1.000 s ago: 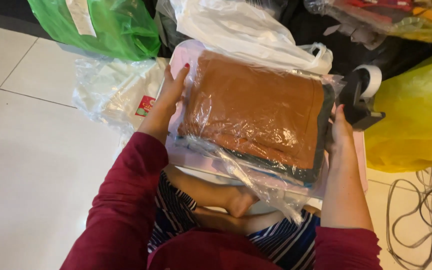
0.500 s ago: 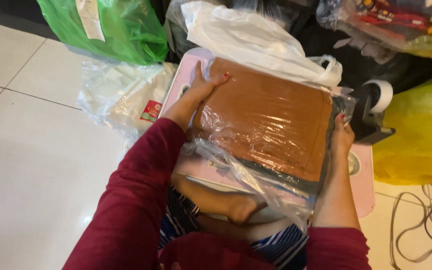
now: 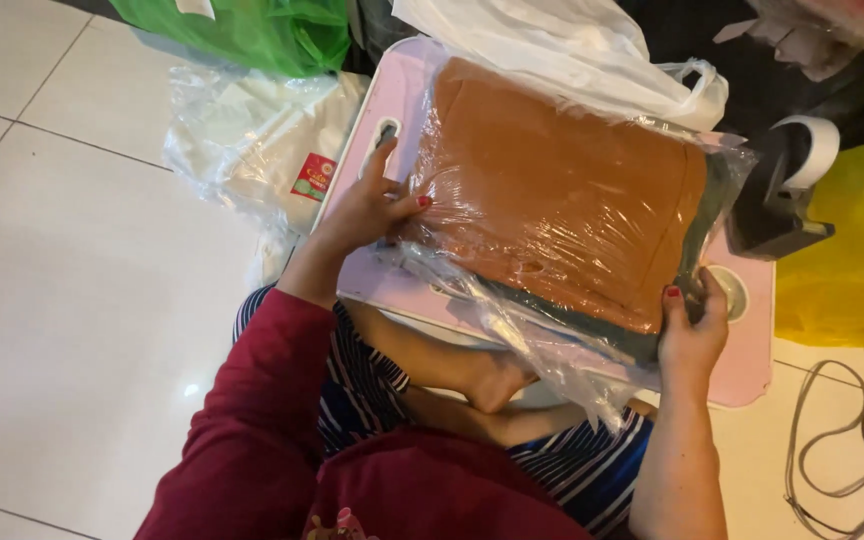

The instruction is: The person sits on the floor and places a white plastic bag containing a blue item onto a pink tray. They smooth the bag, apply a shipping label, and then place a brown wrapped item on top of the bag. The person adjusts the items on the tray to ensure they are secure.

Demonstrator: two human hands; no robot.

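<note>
A folded brown cloth on a dark green layer, wrapped in a clear plastic bag [image 3: 562, 195], lies on a small pink table [image 3: 392, 100] over my lap. My left hand [image 3: 367, 210] rests against the package's left edge, fingers spread on the plastic. At the package's near right corner, my right hand [image 3: 694, 325] grips the plastic and cloth. The bag's loose open end [image 3: 542, 345] hangs toward me.
A white plastic bag [image 3: 562, 45] lies at the table's far edge. A clear-wrapped pale package [image 3: 252, 150] and a green bag [image 3: 252, 30] sit on the tiled floor at left. A tape dispenser [image 3: 787, 185], a yellow bag [image 3: 852, 260] and cables [image 3: 852, 440] are at right.
The package now lies flatter on the pink table. My left hand slid down from its far left corner to the near left edge. My right hand kept its hold on the right corner.
</note>
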